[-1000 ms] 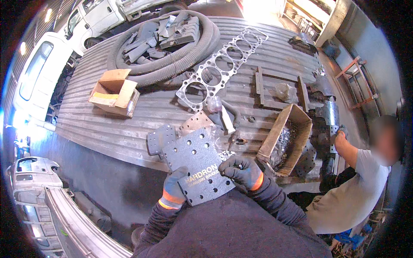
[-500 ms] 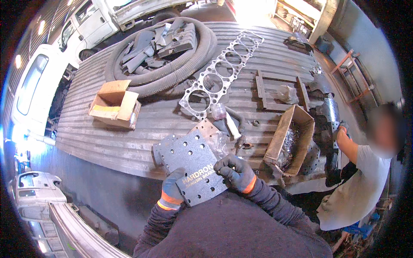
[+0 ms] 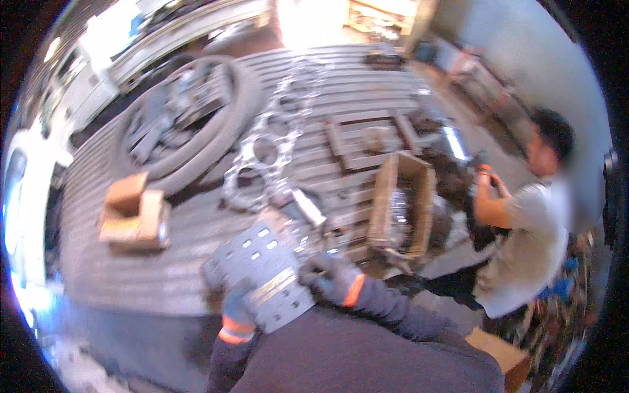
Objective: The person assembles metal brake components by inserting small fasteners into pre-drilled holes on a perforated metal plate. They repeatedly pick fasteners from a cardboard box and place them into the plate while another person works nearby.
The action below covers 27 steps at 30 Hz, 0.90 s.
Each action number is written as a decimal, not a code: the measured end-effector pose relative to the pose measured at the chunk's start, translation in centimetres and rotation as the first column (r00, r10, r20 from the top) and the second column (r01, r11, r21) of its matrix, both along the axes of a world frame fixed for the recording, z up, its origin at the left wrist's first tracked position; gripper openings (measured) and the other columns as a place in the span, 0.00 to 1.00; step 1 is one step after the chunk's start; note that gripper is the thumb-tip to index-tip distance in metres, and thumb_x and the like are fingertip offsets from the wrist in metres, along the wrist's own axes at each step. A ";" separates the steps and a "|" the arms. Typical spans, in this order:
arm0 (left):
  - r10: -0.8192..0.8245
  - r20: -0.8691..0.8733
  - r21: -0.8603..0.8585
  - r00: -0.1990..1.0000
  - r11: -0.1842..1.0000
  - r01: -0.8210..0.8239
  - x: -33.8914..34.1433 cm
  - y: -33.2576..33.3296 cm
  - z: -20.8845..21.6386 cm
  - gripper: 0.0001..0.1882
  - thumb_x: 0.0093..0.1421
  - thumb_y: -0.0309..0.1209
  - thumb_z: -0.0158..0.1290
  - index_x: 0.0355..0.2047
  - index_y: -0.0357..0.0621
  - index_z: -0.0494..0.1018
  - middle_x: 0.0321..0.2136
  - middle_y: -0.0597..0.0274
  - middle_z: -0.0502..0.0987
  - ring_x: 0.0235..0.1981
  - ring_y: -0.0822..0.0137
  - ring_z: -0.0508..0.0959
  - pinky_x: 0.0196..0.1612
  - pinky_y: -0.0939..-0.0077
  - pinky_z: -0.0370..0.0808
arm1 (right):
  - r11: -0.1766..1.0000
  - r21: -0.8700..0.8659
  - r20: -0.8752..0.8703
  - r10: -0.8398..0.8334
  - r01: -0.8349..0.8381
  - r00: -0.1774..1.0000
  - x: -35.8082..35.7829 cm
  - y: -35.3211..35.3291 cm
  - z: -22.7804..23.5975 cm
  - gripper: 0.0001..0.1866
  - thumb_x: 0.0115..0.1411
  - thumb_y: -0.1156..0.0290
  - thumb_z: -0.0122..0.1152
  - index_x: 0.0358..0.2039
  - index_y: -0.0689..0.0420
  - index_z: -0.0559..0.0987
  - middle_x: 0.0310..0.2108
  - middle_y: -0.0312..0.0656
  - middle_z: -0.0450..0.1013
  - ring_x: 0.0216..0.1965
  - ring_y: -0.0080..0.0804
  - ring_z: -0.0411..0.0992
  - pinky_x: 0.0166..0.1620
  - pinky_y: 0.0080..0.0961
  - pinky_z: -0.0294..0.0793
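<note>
A dark grey brake lining (image 3: pixel 270 274), a curved plate with several round holes and pale lettering, is tilted in front of my body. My gloved left hand (image 3: pixel 240 302) grips its lower left edge. At the right edge is my gloved right hand (image 3: pixel 329 279), its fingers closed in a pinch; motion blur hides what is in them, if anything. Another dark plate (image 3: pixel 213 270) shows partly behind the lining's left side. Just beyond lie a brownish plate (image 3: pixel 275 220), some clear plastic wrap (image 3: pixel 300 240) and a white tube (image 3: pixel 308 208).
On the ridged bench (image 3: pixel 190 275) stand an open carton (image 3: pixel 161 219) and a long cardboard box (image 3: pixel 375 223) with small metal parts. Farther back are a coiled hose (image 3: pixel 244 111), a head gasket (image 3: pixel 265 150) and a metal frame (image 3: pixel 337 147). A co-worker (image 3: pixel 524 216) stands at right.
My view has swung right, so the bench and its things sit farther left. Both my hands stay at the brake lining. The co-worker now stands more fully in view.
</note>
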State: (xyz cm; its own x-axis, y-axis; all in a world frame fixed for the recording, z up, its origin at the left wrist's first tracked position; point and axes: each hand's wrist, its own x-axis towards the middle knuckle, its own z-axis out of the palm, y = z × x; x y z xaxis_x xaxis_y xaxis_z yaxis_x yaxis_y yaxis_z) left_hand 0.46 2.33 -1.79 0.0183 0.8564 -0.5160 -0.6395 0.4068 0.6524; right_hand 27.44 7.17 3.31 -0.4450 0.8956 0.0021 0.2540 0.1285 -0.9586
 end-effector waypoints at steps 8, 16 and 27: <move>-0.108 0.113 0.102 0.988 0.990 0.097 1.9 0.7 -0.3 0.35 0.65 0.44 0.47 0.68 0.43 0.56 0.60 0.44 0.69 0.58 0.41 0.72 0.60 0.43 0.69 | 0.982 -0.044 0.155 -0.173 0.182 0.973 0.9 -1.9 -1.4 0.14 0.60 0.61 0.63 0.38 0.57 0.77 0.31 0.49 0.77 0.35 0.45 0.76 0.39 0.38 0.74; -0.241 0.092 0.112 0.966 0.967 0.230 2.7 0.9 -0.5 0.38 0.61 0.50 0.49 0.68 0.45 0.57 0.58 0.46 0.70 0.55 0.42 0.74 0.59 0.43 0.69 | 0.917 -0.274 0.190 -0.243 0.289 0.951 4.0 -2.6 2.0 0.25 0.51 0.55 0.74 0.37 0.59 0.71 0.31 0.46 0.73 0.39 0.40 0.74 0.40 0.35 0.72; -0.238 -0.006 -0.034 0.971 0.971 0.237 7.4 1.5 0.5 0.34 0.62 0.48 0.49 0.65 0.44 0.61 0.57 0.47 0.72 0.55 0.45 0.74 0.59 0.47 0.69 | 0.786 -0.591 -0.204 -0.360 0.179 0.910 10.1 -1.2 -8.1 0.12 0.68 0.63 0.54 0.43 0.57 0.78 0.36 0.37 0.73 0.38 0.31 0.73 0.42 0.29 0.74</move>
State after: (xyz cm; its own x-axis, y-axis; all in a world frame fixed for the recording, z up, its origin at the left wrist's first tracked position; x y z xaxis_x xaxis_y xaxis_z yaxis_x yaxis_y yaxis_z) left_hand 7.84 3.81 -1.28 0.2140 0.8106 -0.5451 -0.5157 0.5677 0.6417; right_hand 37.51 5.98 -4.83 -0.2444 0.8655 -0.4373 -0.1036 -0.4717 -0.8756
